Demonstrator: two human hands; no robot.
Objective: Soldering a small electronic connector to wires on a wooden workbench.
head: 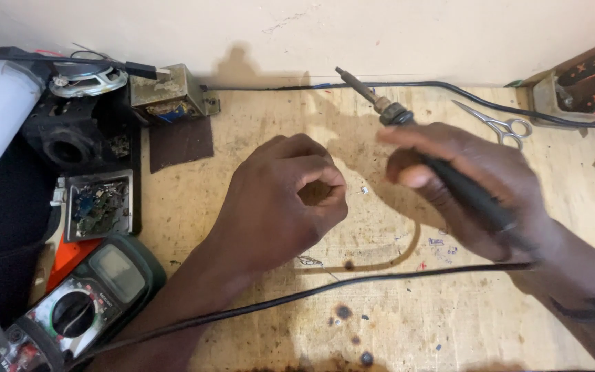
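Left hand [280, 200] at middle, curled into a loose fist, nothing seen inside. Right hand [470, 182] at right, gripped the soldering iron [421, 141], tip up. Could have burned those close fingers if slipped

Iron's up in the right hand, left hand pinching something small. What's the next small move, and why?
Probably lower the soldering iron tip toward the left hand: the right hand holds it tilted up and away, clear of the pinched fingertips and the wooden bench.
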